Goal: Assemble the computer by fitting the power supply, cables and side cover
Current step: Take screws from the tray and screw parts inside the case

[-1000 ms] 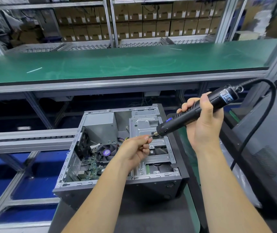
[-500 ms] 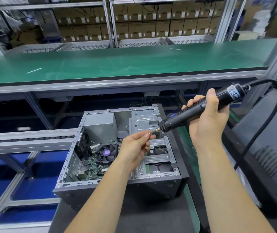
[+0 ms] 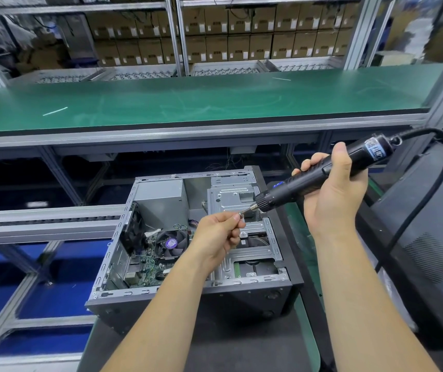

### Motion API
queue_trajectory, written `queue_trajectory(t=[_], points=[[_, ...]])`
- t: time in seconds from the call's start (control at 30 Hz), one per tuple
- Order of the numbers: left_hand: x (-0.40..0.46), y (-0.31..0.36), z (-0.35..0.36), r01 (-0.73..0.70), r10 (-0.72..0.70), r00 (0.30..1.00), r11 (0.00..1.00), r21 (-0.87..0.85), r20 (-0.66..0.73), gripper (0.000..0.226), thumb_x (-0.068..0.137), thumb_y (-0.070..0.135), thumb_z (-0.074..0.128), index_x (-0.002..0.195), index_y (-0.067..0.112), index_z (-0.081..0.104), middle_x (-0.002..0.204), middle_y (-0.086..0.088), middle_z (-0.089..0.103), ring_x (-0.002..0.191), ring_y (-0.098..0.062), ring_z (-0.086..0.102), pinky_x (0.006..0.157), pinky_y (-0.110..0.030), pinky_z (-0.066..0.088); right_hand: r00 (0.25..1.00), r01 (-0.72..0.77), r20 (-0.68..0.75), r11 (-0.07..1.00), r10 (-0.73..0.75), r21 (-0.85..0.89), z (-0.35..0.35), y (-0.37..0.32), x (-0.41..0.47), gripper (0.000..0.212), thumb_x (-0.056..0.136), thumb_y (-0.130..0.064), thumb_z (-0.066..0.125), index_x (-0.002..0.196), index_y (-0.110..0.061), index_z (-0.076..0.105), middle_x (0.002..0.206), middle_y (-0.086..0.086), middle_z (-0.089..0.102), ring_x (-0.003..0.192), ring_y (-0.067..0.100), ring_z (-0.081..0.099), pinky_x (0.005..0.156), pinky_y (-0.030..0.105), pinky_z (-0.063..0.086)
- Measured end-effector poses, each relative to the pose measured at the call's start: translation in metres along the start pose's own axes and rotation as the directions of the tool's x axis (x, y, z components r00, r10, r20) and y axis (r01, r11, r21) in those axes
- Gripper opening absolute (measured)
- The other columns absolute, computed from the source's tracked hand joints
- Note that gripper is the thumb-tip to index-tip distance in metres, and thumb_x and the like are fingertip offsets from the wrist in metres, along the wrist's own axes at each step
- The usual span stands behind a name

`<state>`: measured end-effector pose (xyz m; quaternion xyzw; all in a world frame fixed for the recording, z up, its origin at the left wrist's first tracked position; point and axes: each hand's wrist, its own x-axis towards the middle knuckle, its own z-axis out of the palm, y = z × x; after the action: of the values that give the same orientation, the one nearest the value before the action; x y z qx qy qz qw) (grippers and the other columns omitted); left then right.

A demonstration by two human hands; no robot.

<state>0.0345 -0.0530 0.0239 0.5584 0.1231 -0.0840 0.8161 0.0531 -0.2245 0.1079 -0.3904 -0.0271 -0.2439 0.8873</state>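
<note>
Screw meets driver tip above the open computer case.

My right hand [image 3: 333,189] is wrapped around the black electric screwdriver [image 3: 322,175], holding it tilted with its bit pointing down and left; its black cable [image 3: 429,200] loops off the rear end toward the right edge. My left hand [image 3: 216,237] pinches a small screw [image 3: 240,216] between thumb and fingertips, right at the bit's tip. Both hover over the computer case [image 3: 188,294], which lies on its side with the open side up, on the dark mat [image 3: 241,345] near the worktop's front edge. Inside I see the grey power supply [image 3: 161,200] in the far left corner, the CPU fan [image 3: 172,242] nearer me, and the metal drive cage [image 3: 252,253] along the right side.
</note>
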Motion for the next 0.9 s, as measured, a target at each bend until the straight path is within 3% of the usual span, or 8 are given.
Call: queue_trajectory(t=[0.13,0.23,0.3,0.4,0.63,0.73,0.8,0.9], points=[[-0.002,0.001,-0.004,-0.007,0.017,0.994,0.996,0.091,-0.107,0.018,0.099,-0.004,0.051,0.093,-0.001,0.067,0.069,-0.005,0.063,0.054,-0.009,0.046,0.052,-0.021,0.037,1.000,0.004,0.017,1.000,-0.004,-0.006,-0.001,0.000,0.002,0.026,0.093,-0.027,0.067,0.103,-0.015,0.047,0.072,0.003,0.059,0.065,0.021,0.058,0.067,0.042,0.053],[-0.002,0.009,-0.019,0.019,-0.058,0.976,0.983,-0.182,-0.211,0.017,0.094,-0.005,0.045,0.082,0.001,0.056,0.067,-0.008,0.053,0.053,-0.013,0.038,0.047,-0.022,0.030,0.998,0.022,0.054,0.998,-0.019,-0.063,-0.002,0.005,0.002,0.028,0.087,-0.030,0.071,0.099,-0.018,0.048,0.071,0.002,0.060,0.063,0.022,0.059,0.067,0.042,0.053],[-0.002,0.015,-0.035,0.037,-0.150,0.963,0.895,-0.445,-0.223,0.017,0.089,-0.001,0.037,0.077,0.008,0.046,0.068,-0.008,0.045,0.054,-0.014,0.030,0.043,-0.021,0.026,0.996,0.048,0.084,0.990,-0.036,-0.135,-0.003,0.011,0.000,0.030,0.085,-0.030,0.071,0.097,-0.018,0.047,0.068,0.002,0.061,0.061,0.022,0.058,0.069,0.043,0.052],[0.000,0.014,-0.056,0.011,-0.194,0.939,0.844,-0.536,-0.285,0.014,0.082,0.003,0.036,0.074,0.009,0.045,0.069,-0.008,0.045,0.055,-0.015,0.027,0.045,-0.021,0.024,0.991,0.067,0.132,0.972,-0.037,-0.227,-0.003,0.024,-0.004,0.028,0.084,-0.028,0.072,0.094,-0.020,0.047,0.065,0.000,0.062,0.059,0.021,0.058,0.068,0.044,0.052],[0.019,-0.011,-0.077,0.114,-0.265,0.897,0.911,-0.395,-0.352,0.024,0.087,0.007,0.037,0.065,0.017,0.036,0.056,0.003,0.026,0.040,-0.011,0.017,0.036,-0.017,0.016,0.978,0.087,0.210,0.936,-0.014,-0.342,0.000,0.042,-0.006,0.032,0.083,-0.028,0.076,0.095,-0.017,0.048,0.070,0.004,0.062,0.060,0.021,0.061,0.065,0.031,0.056],[0.028,-0.020,-0.080,0.119,-0.236,0.892,0.945,-0.304,-0.386,0.025,0.095,0.004,0.037,0.072,0.013,0.043,0.044,0.006,0.022,0.033,-0.009,0.017,0.034,-0.014,0.016,0.977,0.086,0.214,0.930,-0.009,-0.357,-0.001,0.045,-0.005,0.033,0.082,-0.028,0.076,0.096,-0.017,0.048,0.075,0.013,0.060,0.060,0.024,0.061,0.064,0.031,0.056],[0.031,-0.024,-0.083,0.122,-0.174,0.881,0.982,-0.144,-0.440,0.025,0.098,-0.001,0.034,0.085,0.008,0.054,0.044,0.004,0.030,0.036,-0.011,0.023,0.036,-0.016,0.020,0.977,0.083,0.215,0.925,-0.001,-0.371,-0.003,0.047,-0.005,0.034,0.081,-0.028,0.076,0.096,-0.017,0.048,0.077,0.016,0.059,0.060,0.024,0.061,0.063,0.030,0.055],[0.036,-0.027,-0.085,0.103,0.066,0.869,0.945,0.311,-0.490,0.035,0.096,-0.001,0.033,0.095,0.013,0.065,0.062,-0.003,0.049,0.052,-0.018,0.037,0.049,-0.024,0.031,0.979,0.075,0.204,0.921,0.005,-0.382,-0.005,0.050,-0.005,0.033,0.080,-0.029,0.077,0.094,-0.020,0.048,0.074,0.011,0.061,0.060,0.022,0.062,0.063,0.030,0.056]])
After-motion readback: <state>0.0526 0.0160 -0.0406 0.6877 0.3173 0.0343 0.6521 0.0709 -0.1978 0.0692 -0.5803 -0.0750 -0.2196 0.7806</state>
